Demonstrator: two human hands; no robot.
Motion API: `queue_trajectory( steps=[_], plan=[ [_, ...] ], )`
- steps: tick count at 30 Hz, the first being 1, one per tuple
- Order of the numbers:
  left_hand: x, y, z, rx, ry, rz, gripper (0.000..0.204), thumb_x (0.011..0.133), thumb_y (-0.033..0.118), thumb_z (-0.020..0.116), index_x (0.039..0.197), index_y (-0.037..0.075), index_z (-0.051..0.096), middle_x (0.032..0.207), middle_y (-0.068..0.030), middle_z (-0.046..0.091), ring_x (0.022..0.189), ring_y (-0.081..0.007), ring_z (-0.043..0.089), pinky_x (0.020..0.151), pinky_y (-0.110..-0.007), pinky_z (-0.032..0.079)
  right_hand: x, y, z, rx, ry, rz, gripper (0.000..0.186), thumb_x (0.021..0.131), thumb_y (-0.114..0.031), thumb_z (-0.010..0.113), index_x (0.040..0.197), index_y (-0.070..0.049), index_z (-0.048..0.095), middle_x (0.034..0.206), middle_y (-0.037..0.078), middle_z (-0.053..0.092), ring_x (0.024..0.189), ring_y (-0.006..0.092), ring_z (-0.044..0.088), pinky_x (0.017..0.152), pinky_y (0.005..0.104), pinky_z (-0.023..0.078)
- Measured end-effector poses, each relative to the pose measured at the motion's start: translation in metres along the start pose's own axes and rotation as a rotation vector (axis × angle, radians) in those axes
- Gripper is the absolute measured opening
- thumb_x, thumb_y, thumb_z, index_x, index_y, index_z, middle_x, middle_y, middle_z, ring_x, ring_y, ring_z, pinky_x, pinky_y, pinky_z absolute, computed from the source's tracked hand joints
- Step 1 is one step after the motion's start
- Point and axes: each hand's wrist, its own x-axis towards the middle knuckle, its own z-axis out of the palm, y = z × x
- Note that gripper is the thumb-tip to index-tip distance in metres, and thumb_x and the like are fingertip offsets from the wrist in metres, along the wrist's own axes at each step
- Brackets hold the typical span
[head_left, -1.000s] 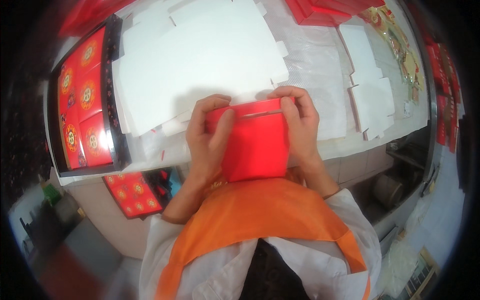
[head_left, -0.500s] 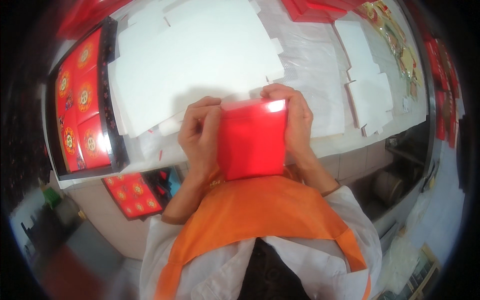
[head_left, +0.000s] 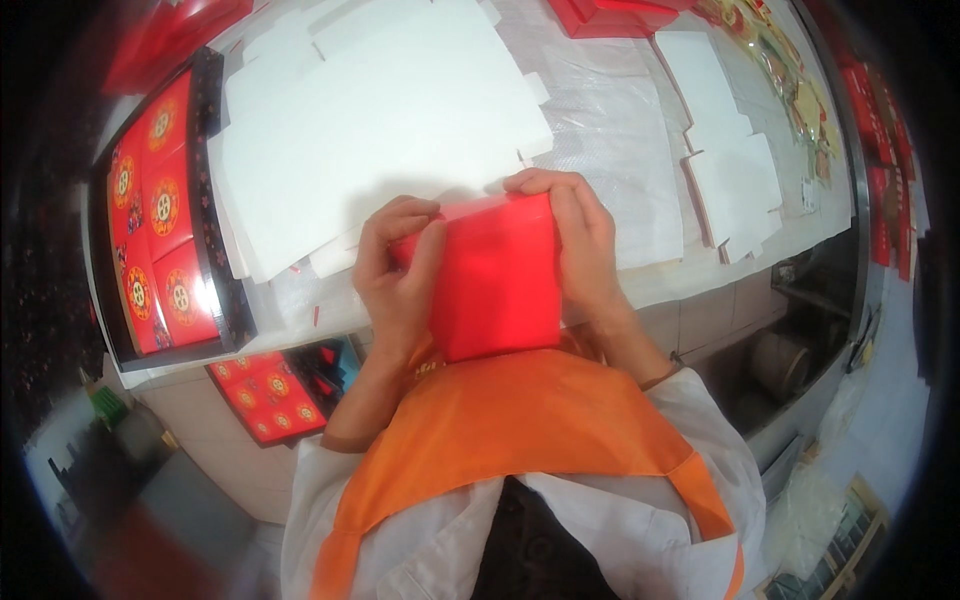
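Observation:
Close to my orange apron, a red cardboard box (head_left: 497,285) is held between both hands, its plain red side turned up. My left hand (head_left: 397,265) is closed on its left edge, with the thumb lying along the upper left corner. Around the right edge my right hand (head_left: 582,240) is wrapped, index finger bent over the far rim. The far edge of the box shows a paler strip, and its underside is hidden. Just beyond my hands lies a stack of flat white cardboard blanks (head_left: 380,120) on the table.
At the left stands a dark-edged tray (head_left: 225,290) of red boxes with round gold emblems. More red printed boxes (head_left: 268,395) sit below the table edge. Narrow white blanks (head_left: 735,180) lie at the right, near clear-wrapped packets (head_left: 800,100). A red box (head_left: 615,15) stands at the back.
The box has tilted slightly in my hands, and its bright glare at the upper right corner has faded. A red flap now shows by my left fingers. The view has shifted a little.

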Motion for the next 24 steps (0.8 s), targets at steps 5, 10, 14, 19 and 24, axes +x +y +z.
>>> queue_trajectory(
  steps=[5,10,14,19,24],
  plan=[
    [0.003,0.011,0.001,-0.117,-0.006,-0.2,0.007,0.078,-0.002,0.057,0.081,0.001,0.052,0.095,-0.0101,0.059,0.09,-0.0151,0.054,0.08,-0.026,0.042,0.008,-0.006,-0.007,-0.073,-0.094,0.029,0.025,0.094,-0.016,0.039,0.095,0.0,0.058,0.092,0.006,0.061,0.083,0.0107,0.055,0.076,0.0233,0.044],
    [0.002,0.011,0.001,-0.065,-0.01,-0.151,0.006,0.079,-0.003,0.056,0.081,0.001,0.053,0.095,-0.01,0.059,0.091,-0.0154,0.053,0.082,-0.026,0.041,0.005,-0.007,-0.009,-0.115,-0.089,0.044,0.027,0.094,-0.016,0.038,0.098,0.001,0.059,0.094,0.007,0.061,0.083,0.0106,0.055,0.075,0.0232,0.045],
    [0.0,0.006,0.002,-0.093,0.001,-0.126,0.005,0.08,-0.003,0.056,0.083,0.0,0.054,0.096,-0.0097,0.059,0.092,-0.016,0.053,0.083,-0.026,0.041,0.001,-0.002,-0.007,0.012,-0.055,0.023,0.028,0.095,-0.016,0.037,0.101,0.0,0.058,0.099,0.007,0.06,0.089,0.0118,0.055,0.079,0.0246,0.045],
    [-0.002,0.001,0.0,-0.108,-0.005,-0.096,0.004,0.081,-0.003,0.056,0.084,-0.001,0.055,0.098,-0.0093,0.059,0.094,-0.0165,0.053,0.083,-0.026,0.041,-0.001,0.004,-0.006,0.046,-0.079,-0.025,0.028,0.095,-0.016,0.037,0.102,0.0,0.058,0.103,0.008,0.059,0.094,0.0138,0.055,0.084,0.0263,0.044],
    [-0.003,0.001,0.0,-0.097,-0.022,-0.061,0.004,0.081,-0.003,0.056,0.084,-0.001,0.055,0.098,-0.0097,0.059,0.096,-0.0173,0.054,0.083,-0.027,0.041,-0.001,0.008,-0.014,-0.022,-0.124,-0.099,0.026,0.094,-0.014,0.038,0.1,0.001,0.058,0.106,0.01,0.059,0.098,0.0152,0.054,0.085,0.0271,0.044]
  ],
)
